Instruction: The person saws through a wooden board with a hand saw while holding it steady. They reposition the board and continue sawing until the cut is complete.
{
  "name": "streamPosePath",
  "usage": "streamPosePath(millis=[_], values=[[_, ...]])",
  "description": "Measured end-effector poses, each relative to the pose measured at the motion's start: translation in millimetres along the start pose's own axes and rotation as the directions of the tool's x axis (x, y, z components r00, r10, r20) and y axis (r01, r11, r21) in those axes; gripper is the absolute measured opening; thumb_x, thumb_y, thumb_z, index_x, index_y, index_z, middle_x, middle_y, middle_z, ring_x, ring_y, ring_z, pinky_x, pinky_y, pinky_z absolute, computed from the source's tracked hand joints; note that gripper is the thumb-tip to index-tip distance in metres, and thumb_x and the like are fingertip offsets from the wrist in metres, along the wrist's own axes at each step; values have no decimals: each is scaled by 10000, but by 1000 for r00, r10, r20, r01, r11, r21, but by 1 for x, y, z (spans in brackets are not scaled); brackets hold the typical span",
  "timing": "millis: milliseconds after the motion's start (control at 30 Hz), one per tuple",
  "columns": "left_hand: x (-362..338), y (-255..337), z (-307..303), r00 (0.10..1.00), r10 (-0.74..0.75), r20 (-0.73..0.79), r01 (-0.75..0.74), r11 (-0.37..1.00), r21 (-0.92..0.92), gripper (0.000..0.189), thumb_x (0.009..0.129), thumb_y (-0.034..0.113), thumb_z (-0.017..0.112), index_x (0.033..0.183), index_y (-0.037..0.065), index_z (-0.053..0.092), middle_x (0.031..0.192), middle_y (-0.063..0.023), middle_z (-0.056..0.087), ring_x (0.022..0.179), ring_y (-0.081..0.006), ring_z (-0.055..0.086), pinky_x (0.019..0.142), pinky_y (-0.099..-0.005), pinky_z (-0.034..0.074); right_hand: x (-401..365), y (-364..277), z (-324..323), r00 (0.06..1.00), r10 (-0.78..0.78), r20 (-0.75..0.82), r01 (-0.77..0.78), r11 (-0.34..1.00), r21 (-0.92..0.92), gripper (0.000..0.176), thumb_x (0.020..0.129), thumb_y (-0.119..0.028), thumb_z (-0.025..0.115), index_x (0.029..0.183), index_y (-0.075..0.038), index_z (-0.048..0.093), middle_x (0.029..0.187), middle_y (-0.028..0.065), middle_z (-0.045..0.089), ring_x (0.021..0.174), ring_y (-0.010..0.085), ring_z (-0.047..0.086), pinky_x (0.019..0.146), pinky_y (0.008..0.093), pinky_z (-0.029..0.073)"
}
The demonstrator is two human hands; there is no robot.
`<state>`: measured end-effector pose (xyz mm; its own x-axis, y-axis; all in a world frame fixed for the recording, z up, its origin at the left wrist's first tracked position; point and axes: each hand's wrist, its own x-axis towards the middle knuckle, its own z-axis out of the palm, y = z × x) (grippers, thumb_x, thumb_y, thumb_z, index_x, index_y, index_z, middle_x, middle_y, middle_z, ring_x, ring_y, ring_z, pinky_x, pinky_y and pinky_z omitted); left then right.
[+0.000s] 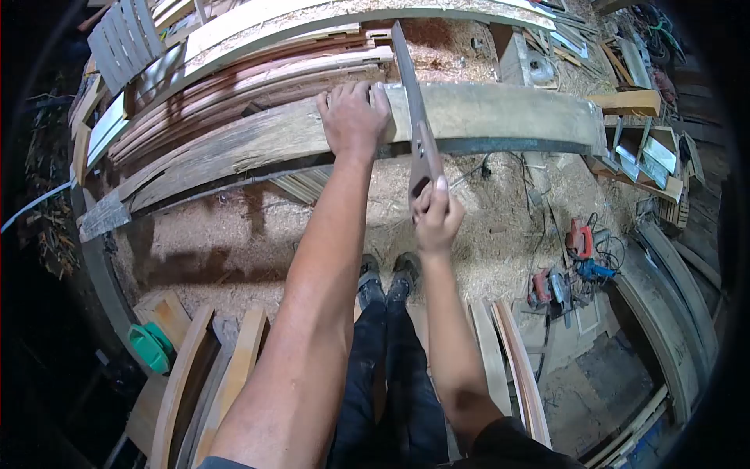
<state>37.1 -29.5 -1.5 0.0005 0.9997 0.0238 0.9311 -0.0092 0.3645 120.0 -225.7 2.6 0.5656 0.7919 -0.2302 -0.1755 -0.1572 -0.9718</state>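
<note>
A hand saw (412, 87) lies across a long wooden plank (500, 113), its blade pointing away from me. My right hand (437, 215) is closed around the saw's handle, just on the near side of the plank. To the left of the blade, my left hand (353, 117) rests on top of the plank, its fingers bent over the far edge. The blade crosses the plank close to my left thumb. Whether the teeth are in a cut cannot be made out.
Stacked wooden strips (289, 74) lie beyond the plank. Sawdust (258, 234) covers the floor around my shoes (387, 270). Red and blue power tools (580, 238) with cords sit at right. Curved wooden pieces (183, 383) and a green plastic object (152, 348) are at lower left.
</note>
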Motion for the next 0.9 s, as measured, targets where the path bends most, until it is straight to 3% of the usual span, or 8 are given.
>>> streamPosePath(millis=[200,367,467,533,600,700,767,900], values=[[-2,-6,17,993,48,-112,-48,999,1,391,960,379,484,1160,129,710,1213,-104,681,1219,-254,557,1150,-434,242,-138,15,-74,998,52,29,-58,974,221,480,1037,-319,475,633,-65,426,557,18,468,490,68,414,462,259,315],[-2,-3,6,999,33,-40,-33,999,-5,399,963,388,482,1157,125,710,1212,-107,682,1219,-256,561,1150,-435,248,13,-24,-6,983,145,110,-156,983,101,460,1030,-324,491,643,-80,447,567,1,478,479,67,413,444,256,301],[2,5,1,999,19,-47,-21,999,-43,408,960,394,484,1160,119,709,1214,-104,681,1219,-253,561,1151,-437,248,-1,-14,-10,986,84,143,-87,996,18,443,1027,-316,499,654,-78,492,569,-3,481,502,69,443,461,248,309],[-1,0,6,999,26,-32,-28,999,-32,417,954,401,490,1162,113,707,1217,-102,679,1221,-251,560,1150,-433,250,-78,14,-49,988,113,107,-140,944,297,430,1027,-318,497,682,-64,538,577,-7,481,530,68,462,485,243,316],[-1,-2,7,999,35,-36,-35,999,-7,417,952,402,495,1164,113,707,1219,-102,679,1225,-251,558,1150,-428,251,-142,29,-87,992,87,95,-102,981,165,415,1026,-315,500,696,-67,538,581,-14,468,538,66,448,501,238,318],[-3,-3,10,998,43,-37,-43,999,9,411,942,399,511,1160,113,709,1218,-104,679,1221,-253,562,1147,-413,253,-89,5,-51,981,185,61,-195,936,293,424,1030,-329,491,693,-72,518,580,-21,451,526,67,429,494,242,311],[-1,-3,9,996,61,-67,-61,998,10,399,938,388,517,1154,116,712,1210,-103,681,1205,-252,570,1142,-413,258,-7,-2,-14,969,231,87,-239,965,106,441,1039,-325,467,671,-84,484,585,-19,449,524,67,413,492,247,302],[-1,-1,7,996,47,-70,-48,999,-17,382,937,367,515,1145,117,717,1191,-88,690,1185,-243,579,1126,-419,275,-32,-9,-22,969,193,154,-217,963,158,462,1042,-329,448,650,-85,431,587,8,453,527,85,410,503,252,310]])
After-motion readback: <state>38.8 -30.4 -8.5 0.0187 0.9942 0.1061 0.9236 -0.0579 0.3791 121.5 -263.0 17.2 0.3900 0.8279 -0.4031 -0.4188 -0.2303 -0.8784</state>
